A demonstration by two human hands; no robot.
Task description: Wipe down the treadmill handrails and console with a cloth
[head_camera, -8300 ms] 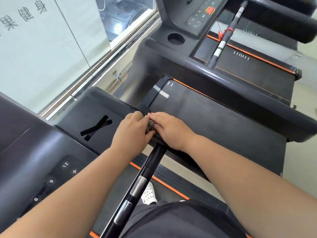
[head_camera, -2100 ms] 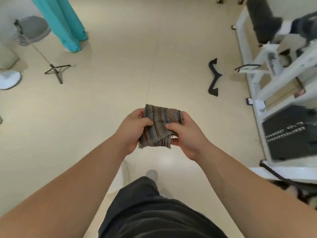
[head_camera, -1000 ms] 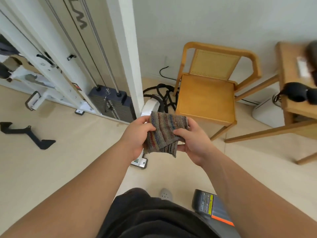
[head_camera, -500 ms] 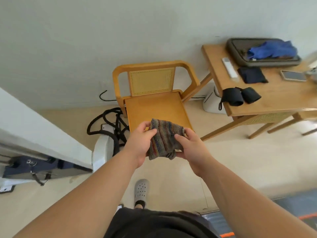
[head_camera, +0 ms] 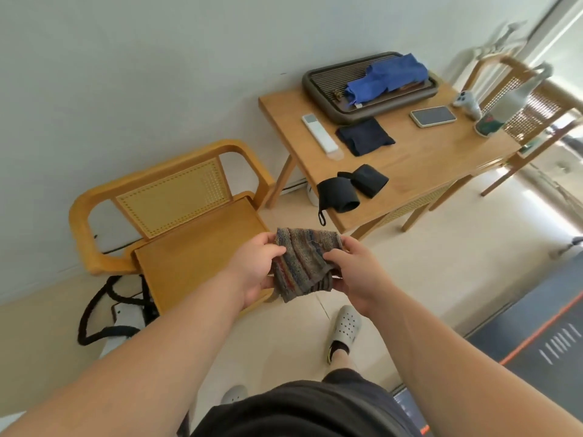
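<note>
Holding a striped cloth (head_camera: 303, 264) between both hands, the person stands on the floor in the head view, the left hand (head_camera: 252, 272) and right hand (head_camera: 353, 275) each with its grip clamped on an edge of the cloth, above a wooden chair (head_camera: 176, 222). A bench (head_camera: 410, 165) with a tray (head_camera: 315, 80) and phone (head_camera: 432, 116) stands near. Only a dark treadmill deck corner (head_camera: 542, 335) shows at lower right; no handrail or console is visible, so I cannot judge what wiping is done. The cloth looks folded, perhaps for putting down.
</note>
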